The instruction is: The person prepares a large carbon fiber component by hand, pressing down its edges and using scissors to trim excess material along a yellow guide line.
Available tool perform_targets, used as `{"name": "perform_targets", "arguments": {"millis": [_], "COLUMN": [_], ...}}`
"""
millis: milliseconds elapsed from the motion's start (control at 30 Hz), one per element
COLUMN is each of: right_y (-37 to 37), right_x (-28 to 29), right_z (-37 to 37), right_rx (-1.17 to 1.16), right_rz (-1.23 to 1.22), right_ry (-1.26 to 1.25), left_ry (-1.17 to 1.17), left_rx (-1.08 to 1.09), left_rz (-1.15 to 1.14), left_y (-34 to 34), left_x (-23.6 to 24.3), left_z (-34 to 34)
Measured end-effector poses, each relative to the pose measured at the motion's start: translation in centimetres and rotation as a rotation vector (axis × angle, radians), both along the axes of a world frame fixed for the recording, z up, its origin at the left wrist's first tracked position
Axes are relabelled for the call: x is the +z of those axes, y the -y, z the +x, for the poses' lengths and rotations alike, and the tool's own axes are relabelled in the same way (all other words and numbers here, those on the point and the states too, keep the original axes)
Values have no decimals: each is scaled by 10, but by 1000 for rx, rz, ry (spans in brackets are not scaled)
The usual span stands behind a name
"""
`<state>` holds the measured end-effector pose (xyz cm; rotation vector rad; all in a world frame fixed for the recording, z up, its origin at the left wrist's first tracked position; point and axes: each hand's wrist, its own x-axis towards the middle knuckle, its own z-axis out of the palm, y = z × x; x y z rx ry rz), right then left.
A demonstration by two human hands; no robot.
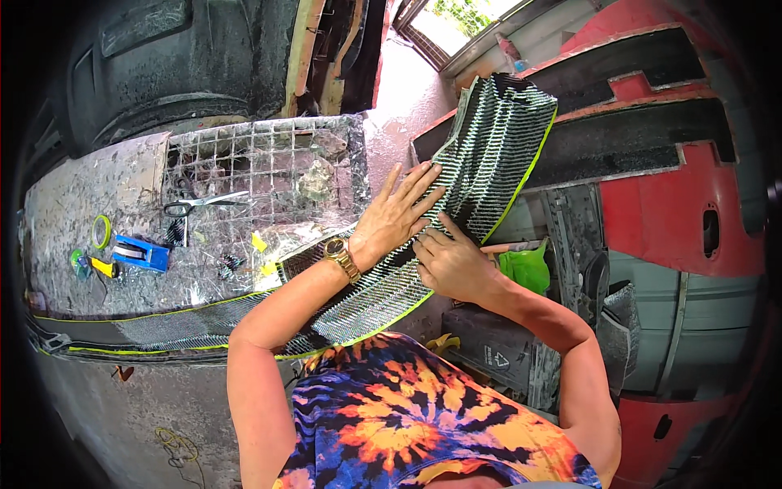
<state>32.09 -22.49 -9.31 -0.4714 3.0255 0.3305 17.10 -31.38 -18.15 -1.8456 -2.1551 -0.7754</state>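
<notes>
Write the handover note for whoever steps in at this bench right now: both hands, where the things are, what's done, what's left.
Left hand: open, flat, fingers spread, pressing on the woven strip.
Right hand: flat on the same strip, just below the left.
The strip, dark weave with a yellow-green edge, runs from the foil-covered bench up over the red mould.
On the bench: scissors, blue tape dispenser, green tape roll.
Done: strip is draped over both surfaces.
Left: the upper end looks loose and lifted, so it probably needs smoothing down; bonding cannot be judged.
</notes>
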Motion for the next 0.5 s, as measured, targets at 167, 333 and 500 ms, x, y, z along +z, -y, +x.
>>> {"name": "perform_targets", "arguments": {"millis": [167, 333, 500], "right_y": [-1, -4, -7], "right_x": [-2, -4, 3], "right_z": [-4, -1, -4], "right_rx": [-12, -51, -15], "right_rz": [-45, -80, -84], "right_ry": [33, 65, 116], "left_ry": [0, -58, 444], "left_rx": [7, -12, -127], "left_rz": [14, 28, 55], "left_y": [2, 43, 89], "left_x": [1, 8, 4], "left_z": [0, 16, 70]}}
